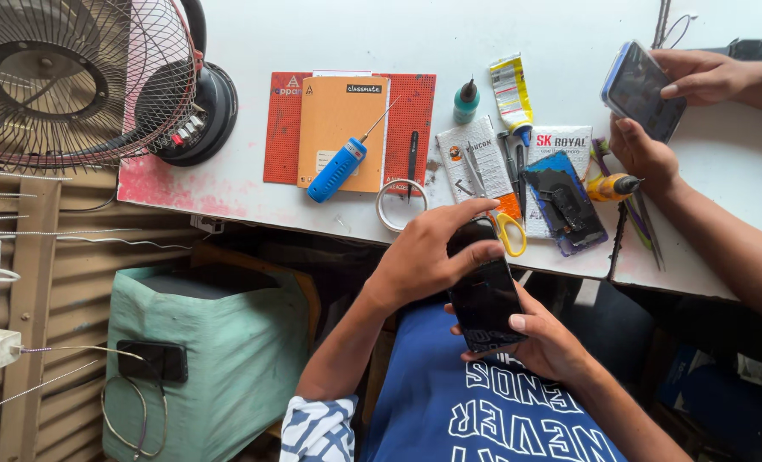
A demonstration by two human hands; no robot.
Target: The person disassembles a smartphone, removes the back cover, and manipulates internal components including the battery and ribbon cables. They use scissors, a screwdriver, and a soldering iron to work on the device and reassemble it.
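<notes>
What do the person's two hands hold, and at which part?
A dark phone: the left hand grips its upper end, the right hand supports its lower end.

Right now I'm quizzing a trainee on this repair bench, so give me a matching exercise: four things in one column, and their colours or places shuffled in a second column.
Things:
1. screwdriver
2. scissors
3. dark phone
4. small bottle

Colours or places:
A. teal body, dark pointed cap, standing on the white table
B. held between the person's left hand and right hand
C. blue handle, lying across an orange notebook
D. yellow handles, near the table's front edge

Pairs: 1-C, 2-D, 3-B, 4-A
</notes>
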